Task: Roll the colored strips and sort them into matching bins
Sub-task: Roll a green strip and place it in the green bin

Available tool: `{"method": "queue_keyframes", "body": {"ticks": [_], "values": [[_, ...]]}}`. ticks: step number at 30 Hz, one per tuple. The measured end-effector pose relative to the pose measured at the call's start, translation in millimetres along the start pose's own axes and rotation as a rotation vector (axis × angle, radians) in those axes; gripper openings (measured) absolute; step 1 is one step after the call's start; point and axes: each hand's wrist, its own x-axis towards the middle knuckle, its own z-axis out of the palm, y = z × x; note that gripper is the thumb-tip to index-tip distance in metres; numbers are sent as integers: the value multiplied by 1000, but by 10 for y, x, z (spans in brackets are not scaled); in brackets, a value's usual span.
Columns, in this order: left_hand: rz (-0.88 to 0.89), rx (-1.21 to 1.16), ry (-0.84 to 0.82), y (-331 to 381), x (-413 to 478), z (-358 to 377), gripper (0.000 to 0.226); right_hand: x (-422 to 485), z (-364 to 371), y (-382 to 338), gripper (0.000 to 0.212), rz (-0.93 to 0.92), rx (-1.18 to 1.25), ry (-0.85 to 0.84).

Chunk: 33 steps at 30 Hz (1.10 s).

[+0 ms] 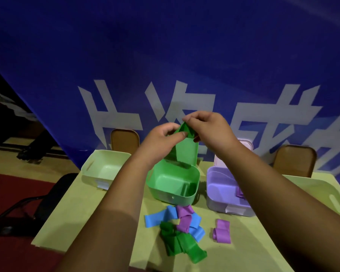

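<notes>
Green strip [186, 154], one, pinched between left hand [161, 137] and right hand [210, 128].

Both arms bare, reaching forward, forearms converging toward the middle. Left hand [162, 135]: back to camera, thumb and fingers curled, pinching the top end of a strip [186, 152]. Right hand [210, 127]: just beside it, slightly higher, fingers curled down, fingertips pinching the same end. Wrists raised, hands nearly touching.

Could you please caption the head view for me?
Left hand and right hand pinch a green strip over the green bin.
</notes>
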Motion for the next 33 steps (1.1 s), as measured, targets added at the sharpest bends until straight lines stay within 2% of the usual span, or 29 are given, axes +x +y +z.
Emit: {"method": "queue_keyframes", "body": {"ticks": [3, 8, 13, 16, 18, 20, 22, 26, 33], "values": [[0, -71, -9, 149, 13, 5, 17, 17, -62, -41, 17, -6, 99, 35], [-5, -223, 73, 414, 28, 81, 18, 49, -134, -10, 34, 1, 319, 95], [-13, -370, 69, 668, 9, 148, 20, 51, -219, -19, 17, -7, 467, 156], [15, -253, 72, 735, 21, 164, 21, 67, -253, -70, 16, -28, 533, 185], [60, -86, 76, 743, 59, 160, 23, 74, -287, -122, 14, -69, 489, 219], [94, -17, 82, 770, 79, 156, 18, 62, -328, -181, 14, -121, 417, 221], [141, -66, 83, 826, 82, 170, 14, 48, -374, -221, 15, -175, 344, 203], [246, -83, 86, 877, 104, 197, 25, 35, -469, -245, 15, -233, 203, 196], [219, -150, 50, 867, 107, 249, 19, 18, -607, -261, 14, -272, 127, 206]]}}
